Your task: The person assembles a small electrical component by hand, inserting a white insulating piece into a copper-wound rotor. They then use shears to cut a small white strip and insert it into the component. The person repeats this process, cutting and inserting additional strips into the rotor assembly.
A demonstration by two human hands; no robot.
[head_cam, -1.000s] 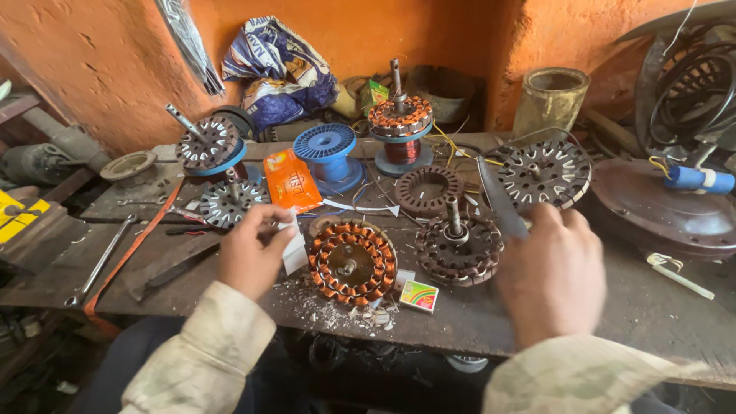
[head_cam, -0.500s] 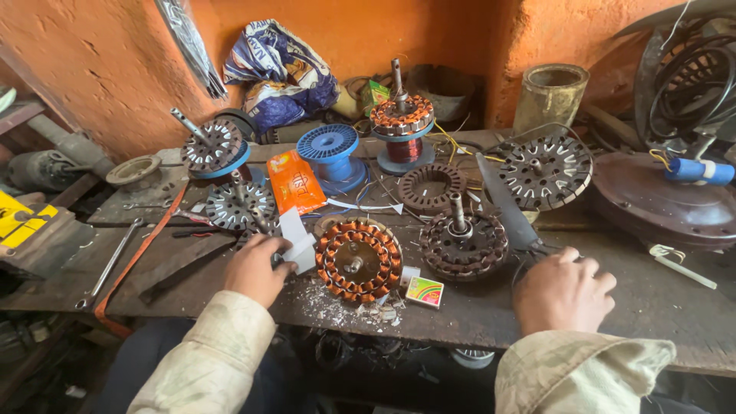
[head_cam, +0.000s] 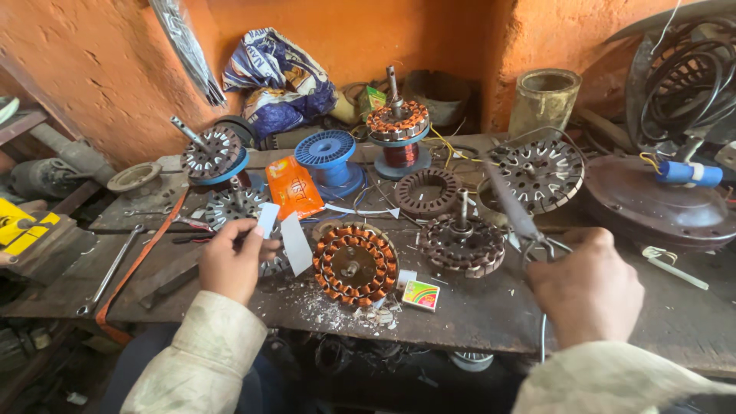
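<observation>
A round stator wound with copper coils (head_cam: 355,264) lies near the front of the workbench. My left hand (head_cam: 230,261) is just left of it, pinching two white strips of insulation paper (head_cam: 284,234) that stick up towards the stator. My right hand (head_cam: 586,287) is at the right, closed around the handles of long-bladed scissors (head_cam: 512,207) whose blades point up and away over a bare steel stator with a shaft (head_cam: 462,241).
Several other stators and rotors (head_cam: 540,172) lie on the bench, with a blue wire spool (head_cam: 328,157), an orange packet (head_cam: 295,188), a small matchbox (head_cam: 420,295), wrenches (head_cam: 107,272) at left, a fan housing (head_cam: 659,203) at right and an orange wall behind.
My left hand has drawn back left from the copper stator and lifted the white strips. My right hand has dropped lower and shifted right with the scissors.
</observation>
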